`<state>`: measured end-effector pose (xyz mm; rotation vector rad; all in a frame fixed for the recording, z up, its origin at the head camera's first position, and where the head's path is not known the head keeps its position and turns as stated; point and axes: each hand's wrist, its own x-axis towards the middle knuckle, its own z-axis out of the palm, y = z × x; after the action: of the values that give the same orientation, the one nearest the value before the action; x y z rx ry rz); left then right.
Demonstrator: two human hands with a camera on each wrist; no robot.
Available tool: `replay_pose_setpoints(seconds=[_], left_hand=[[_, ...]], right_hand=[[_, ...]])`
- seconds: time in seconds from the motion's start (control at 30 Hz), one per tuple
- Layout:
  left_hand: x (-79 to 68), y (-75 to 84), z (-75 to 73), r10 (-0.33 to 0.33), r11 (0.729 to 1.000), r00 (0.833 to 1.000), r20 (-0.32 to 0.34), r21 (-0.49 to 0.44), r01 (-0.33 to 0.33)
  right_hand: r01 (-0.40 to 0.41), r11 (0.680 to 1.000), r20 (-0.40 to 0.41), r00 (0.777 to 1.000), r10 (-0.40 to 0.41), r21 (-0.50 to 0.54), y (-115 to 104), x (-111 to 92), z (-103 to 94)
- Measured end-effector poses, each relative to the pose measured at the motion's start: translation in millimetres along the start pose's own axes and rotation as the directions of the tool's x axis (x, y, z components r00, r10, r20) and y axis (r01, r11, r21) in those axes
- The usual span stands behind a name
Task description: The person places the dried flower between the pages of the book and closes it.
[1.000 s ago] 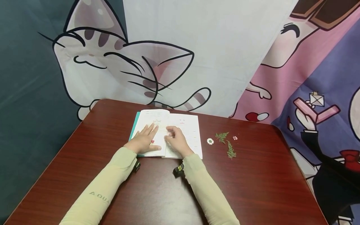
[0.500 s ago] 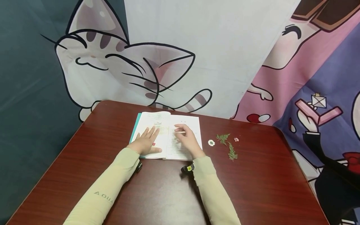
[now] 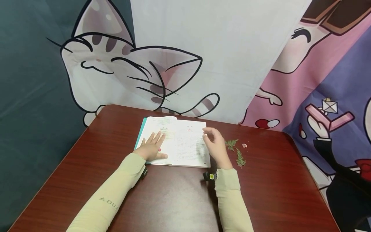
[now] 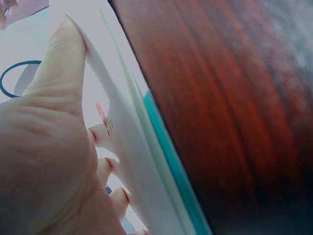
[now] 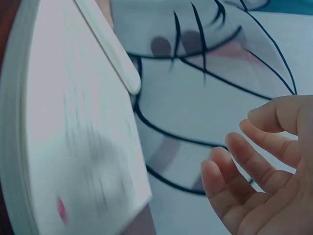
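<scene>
Left hand point(image 3: 150, 152) still spread on book point(image 3: 188, 148), right hand point(image 3: 215, 144) shifted to its right edge, loosely curled, empty

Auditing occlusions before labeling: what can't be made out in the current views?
- Head: book print, too small to read.
- Head: page under the left hand, hidden by it.
- Head: table behind the right hand, hidden by it.
- Head: sleeves, cut off by bottom edge.
- Right wrist: pink mark, blurred.
</scene>
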<state>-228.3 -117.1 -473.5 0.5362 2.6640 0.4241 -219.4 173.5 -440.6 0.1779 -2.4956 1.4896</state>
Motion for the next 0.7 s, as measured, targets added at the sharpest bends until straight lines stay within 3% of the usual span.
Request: replay_pose_setpoints(seconds=[0.27,0.47,0.7], left_hand=[[-2.3,-0.2,-2.1,-0.013,1.0,1.0,0.006,-0.001,0.013],[-2.4,1.8,-3.9,-0.007,1.0,1.0,0.003,-0.006,0.007],[-1.9,2.1,-2.7,-0.006,1.0,1.0,0.004,-0.006,0.006]], right_hand=[[-0.03,0.995,-0.063,0.998,0.024,-0.098,15.6,1.7,-29.1],[-0.134,0.964,-0.04,0.991,0.128,-0.228,31.7,1.4,-44.3],[-0.221,0.926,0.014,0.972,0.236,-0.305,47.3,0.6,-48.9]])
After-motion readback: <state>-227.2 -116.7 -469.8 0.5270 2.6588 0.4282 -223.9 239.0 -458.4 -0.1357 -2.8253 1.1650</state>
